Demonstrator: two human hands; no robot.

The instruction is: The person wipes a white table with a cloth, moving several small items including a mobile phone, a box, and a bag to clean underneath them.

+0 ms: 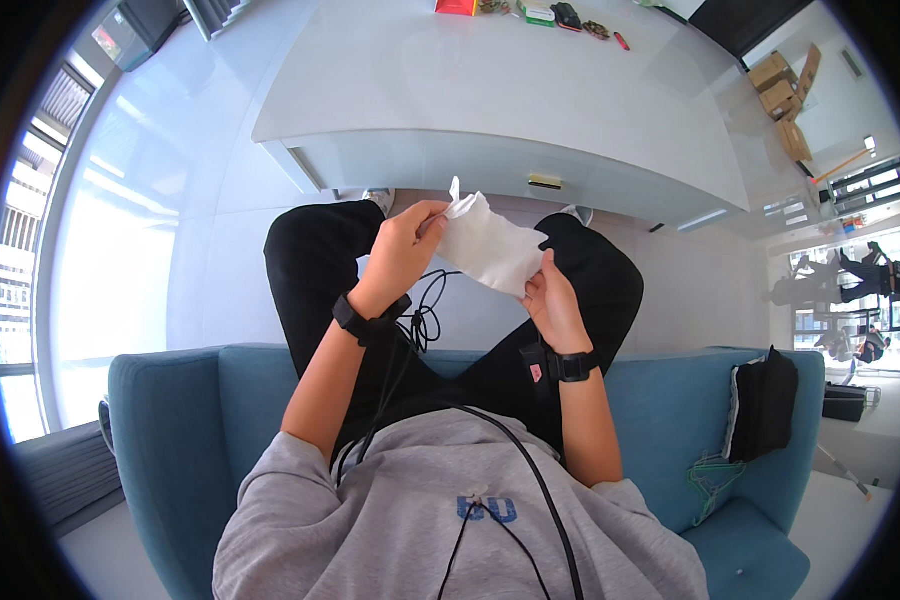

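Note:
Between my two hands, above my knees, a piece of soft white cloth [492,246] is held up, slightly slack, with a narrow strip sticking up at its upper left corner. My left hand [410,240] pinches that upper left end between thumb and fingers. At the lower right edge, my right hand [552,298] grips the cloth with thumb and fingertips. Whether it is a sock, a small bag or a rag I cannot tell. Both wrists carry black bands with small devices.
Ahead stands a white table [450,85] with a red box [456,6] and several small items at its far edge. I sit on a blue sofa [660,400]; dark folded clothing [765,408] and green hangers [712,482] lie to the right. Black cables [425,318] hang between my legs.

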